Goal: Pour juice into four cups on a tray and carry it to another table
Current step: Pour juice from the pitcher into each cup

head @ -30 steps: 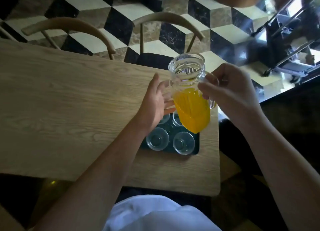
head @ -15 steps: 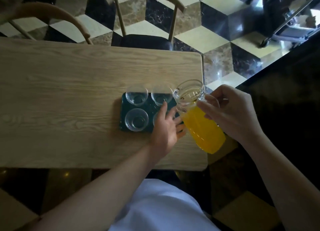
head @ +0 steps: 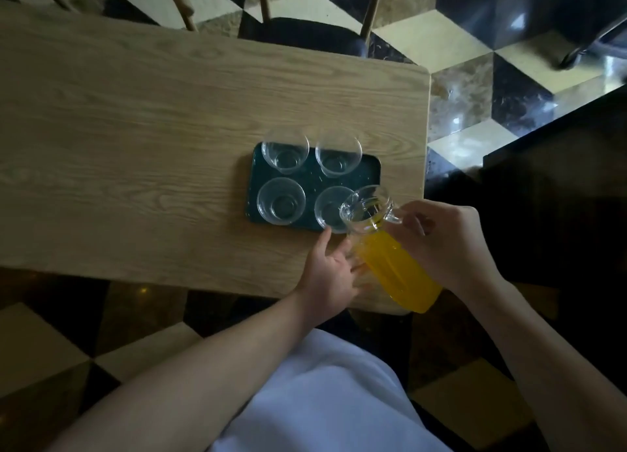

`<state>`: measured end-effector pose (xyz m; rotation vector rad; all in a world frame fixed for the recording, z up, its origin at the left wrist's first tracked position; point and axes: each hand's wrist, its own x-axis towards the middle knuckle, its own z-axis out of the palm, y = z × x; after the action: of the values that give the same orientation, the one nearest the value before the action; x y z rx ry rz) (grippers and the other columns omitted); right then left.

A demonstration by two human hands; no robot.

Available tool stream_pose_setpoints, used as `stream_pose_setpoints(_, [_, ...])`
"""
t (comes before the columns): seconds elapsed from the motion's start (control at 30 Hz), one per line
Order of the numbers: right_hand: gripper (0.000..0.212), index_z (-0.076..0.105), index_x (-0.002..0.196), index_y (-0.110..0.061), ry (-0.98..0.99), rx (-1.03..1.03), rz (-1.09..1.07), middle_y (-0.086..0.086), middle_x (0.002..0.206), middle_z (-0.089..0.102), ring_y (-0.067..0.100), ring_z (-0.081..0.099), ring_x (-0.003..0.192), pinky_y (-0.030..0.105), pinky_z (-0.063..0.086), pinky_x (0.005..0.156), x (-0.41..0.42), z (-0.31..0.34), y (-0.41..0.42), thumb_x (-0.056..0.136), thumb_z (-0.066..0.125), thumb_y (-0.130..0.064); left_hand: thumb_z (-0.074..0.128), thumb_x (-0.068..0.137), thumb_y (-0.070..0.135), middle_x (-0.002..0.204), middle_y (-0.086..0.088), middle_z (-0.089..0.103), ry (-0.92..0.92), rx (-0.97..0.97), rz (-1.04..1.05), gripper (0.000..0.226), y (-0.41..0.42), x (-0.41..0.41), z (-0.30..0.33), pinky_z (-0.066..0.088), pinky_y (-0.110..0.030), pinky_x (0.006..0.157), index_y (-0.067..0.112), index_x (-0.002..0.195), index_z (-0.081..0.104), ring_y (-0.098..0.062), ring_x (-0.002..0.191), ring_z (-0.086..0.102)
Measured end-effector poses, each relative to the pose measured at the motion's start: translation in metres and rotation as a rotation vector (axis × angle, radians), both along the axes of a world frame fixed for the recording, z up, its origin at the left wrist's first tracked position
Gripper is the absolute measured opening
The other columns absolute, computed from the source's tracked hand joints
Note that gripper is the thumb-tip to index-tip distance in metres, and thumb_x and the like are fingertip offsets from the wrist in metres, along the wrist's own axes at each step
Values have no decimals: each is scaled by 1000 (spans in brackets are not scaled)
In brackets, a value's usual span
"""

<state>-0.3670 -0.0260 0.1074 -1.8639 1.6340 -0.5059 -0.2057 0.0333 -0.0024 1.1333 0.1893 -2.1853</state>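
The fingers [head: 412,221] of the right hand [head: 448,244] were curled round the glass handle of the pitcher [head: 390,251], holding it tipped with its mouth forward over the near right cup [head: 330,209], while the fingers of the left hand [head: 327,271] lay fairly straight against the pitcher's lower side, touching the glass and seemingly steadying its weight so the lip could be aimed. The juice [head: 397,271] sat in the lower body of the tilted pitcher and had not reached the lip, so pouring looked about to begin rather than under way. All this hung over the counter's near right corner, above its near edge. Just beyond, the dark green tray [head: 369,170] lay near the counter's [head: 135,129] right edge, carrying four clear cups in two rows: the near left cup [head: 281,200] beside the one under the pitcher, then the far left cup [head: 285,153] and the far right cup [head: 338,154] behind them. All four appeared empty, though the near right one was partly hidden by the pitcher's mouth. Keeping the cups grouped on the tray suited carrying them together afterwards. The near cups stood between the pitcher and the far row, so reaching the far ones would probably mean passing over them. Past the far edge a wooden chair [head: 305,34] with a dark seat stood on the patterned tile floor [head: 458,88].
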Motion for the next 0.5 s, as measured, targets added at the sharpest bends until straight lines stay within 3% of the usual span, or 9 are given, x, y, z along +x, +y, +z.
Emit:
stream_pose_setpoints(0.17, [22, 76, 75, -5, 67, -12, 65, 7, 63, 68, 24, 65, 59, 40, 55, 57, 12, -15, 5, 86, 80, -24, 25, 91, 81, 135, -4, 70, 44, 75, 54, 78, 5, 2, -13, 37, -55, 111, 32, 141, 60, -29, 132, 56])
stream_pose_setpoints(0.4, [29, 72, 69, -4, 126, 53, 61, 7, 60, 65, 25, 63, 58, 43, 55, 57, 23, -25, 3, 87, 75, -26, 24, 85, 88, 144, -12, 62, 142, 116, 31, 89, 12, 8, -26, 24, -65, 118, 31, 145, 57, -36, 138, 49])
stream_pose_setpoints(0.5, [36, 58, 56, -11, 146, 83, 64, 2, 52, 54, 20, 50, 50, 41, 51, 50, 26, -23, 0, 87, 72, -22, 25, 85, 89, 145, -16, 60, 158, 113, 5, 91, 13, 7, -27, 23, -65, 120, 29, 147, 55, -38, 139, 48])
